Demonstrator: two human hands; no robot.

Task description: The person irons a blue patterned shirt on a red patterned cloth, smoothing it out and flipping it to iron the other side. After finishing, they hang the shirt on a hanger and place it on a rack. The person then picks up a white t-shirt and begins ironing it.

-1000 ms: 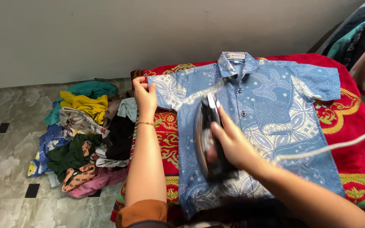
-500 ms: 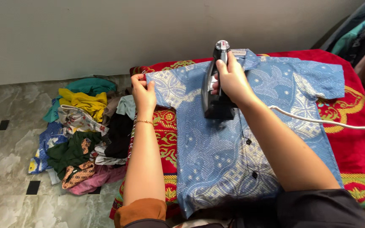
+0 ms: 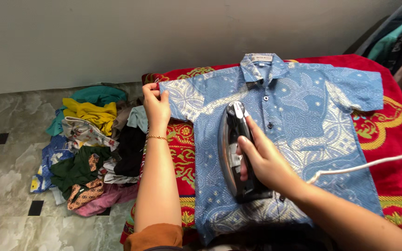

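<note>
Right hand (image 3: 264,160) closed round handle of black iron (image 3: 236,153) resting on front of blue patterned shirt (image 3: 303,116), laid flat on red patterned cloth (image 3: 396,167); left hand (image 3: 157,106) pinching sleeve edge; clothes pile (image 3: 94,148) on floor alongside.

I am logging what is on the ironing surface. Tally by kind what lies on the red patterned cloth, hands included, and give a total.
Blue patterned shirt: 1
Iron, with its white cord: 1
Hands: 2, the left hand pinching the shirt's sleeve edge, the right hand gripping the iron's handle
Total: 4
The red patterned cloth itself is not counted.
</note>
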